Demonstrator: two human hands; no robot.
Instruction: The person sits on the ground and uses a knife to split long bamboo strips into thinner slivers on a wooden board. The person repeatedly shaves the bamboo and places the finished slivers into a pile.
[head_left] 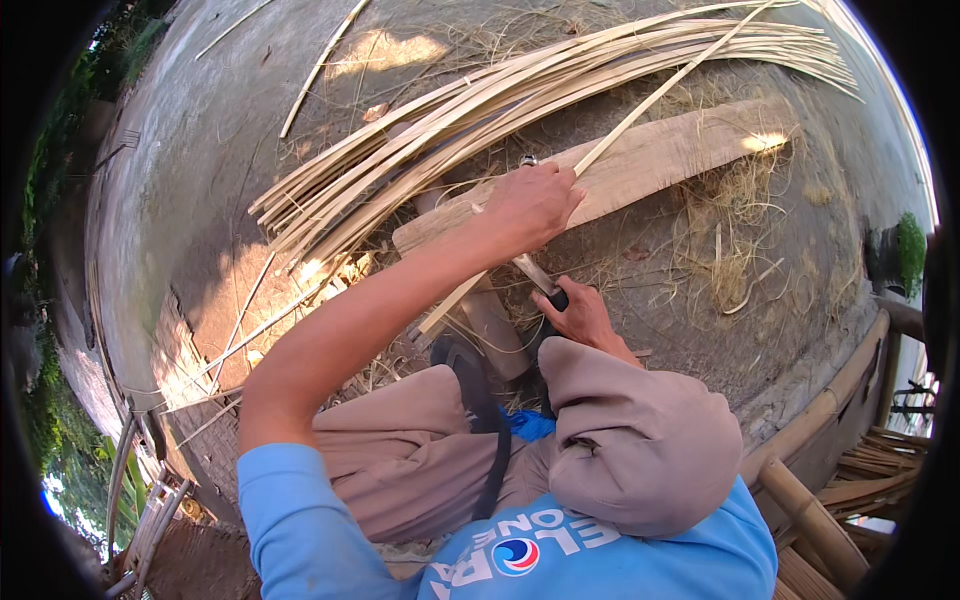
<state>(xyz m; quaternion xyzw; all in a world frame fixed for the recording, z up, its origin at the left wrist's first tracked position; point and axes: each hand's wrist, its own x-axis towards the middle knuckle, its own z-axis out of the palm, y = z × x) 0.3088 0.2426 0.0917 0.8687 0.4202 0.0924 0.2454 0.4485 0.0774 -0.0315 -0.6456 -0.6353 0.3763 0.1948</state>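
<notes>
Our left hand point(530, 205) has its fingers curled shut around a long pale bamboo strip point(660, 95), gripping it where the strip meets the near edge of a wooden plank point(660, 155); the strip runs from the hand up and to the right past the plank, and a lower length of it slants down to the left toward our knees. Our right hand point(580, 315) sits just below, fingers wrapped tight on the dark handle of a knife point(535, 275), whose bright blade points up toward the left hand and lies against the strip. The strip is thin, flat and straw-coloured, with a clean straight edge. The plank lies flat on the bare grey ground point(200, 150), its far end in a patch of sun. Beyond it a bundle of split bamboo strips point(500, 110) fans from the left up to the upper right, touching the plank's far side. Loose shavings and dry fibres point(740, 260) litter the ground to the right of the hands, where the ground is otherwise open. At the lower right, thick bamboo poles point(820, 420) form a low border; a woven bamboo mat point(190, 370) edges the lower left.
</notes>
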